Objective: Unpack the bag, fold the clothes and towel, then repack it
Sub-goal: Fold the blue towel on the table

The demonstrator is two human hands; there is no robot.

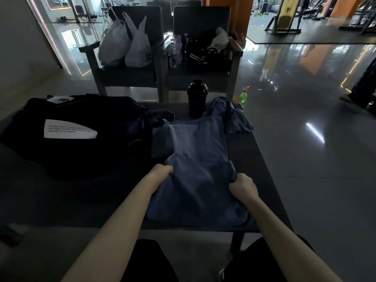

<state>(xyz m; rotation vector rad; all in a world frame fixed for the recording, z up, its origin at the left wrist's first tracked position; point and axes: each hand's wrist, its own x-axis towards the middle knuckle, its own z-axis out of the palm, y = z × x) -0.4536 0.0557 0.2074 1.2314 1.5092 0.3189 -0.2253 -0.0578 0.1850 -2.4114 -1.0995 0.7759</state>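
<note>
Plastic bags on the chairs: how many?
2. Both sit on the left chair: left plastic bag and right plastic bag, side by side and touching. Another could be hidden behind them.

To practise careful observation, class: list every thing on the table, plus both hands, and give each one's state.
Blue T-shirt: laid out on the table, bunched where gripped.
Left hand: grips the shirt's left side.
Right hand: grips the shirt's right side.
Blue cloth: crumpled, unfolded.
Black bag: slumped; its opening cannot be made out.
Shaker bottle: upright, lid on.
</note>
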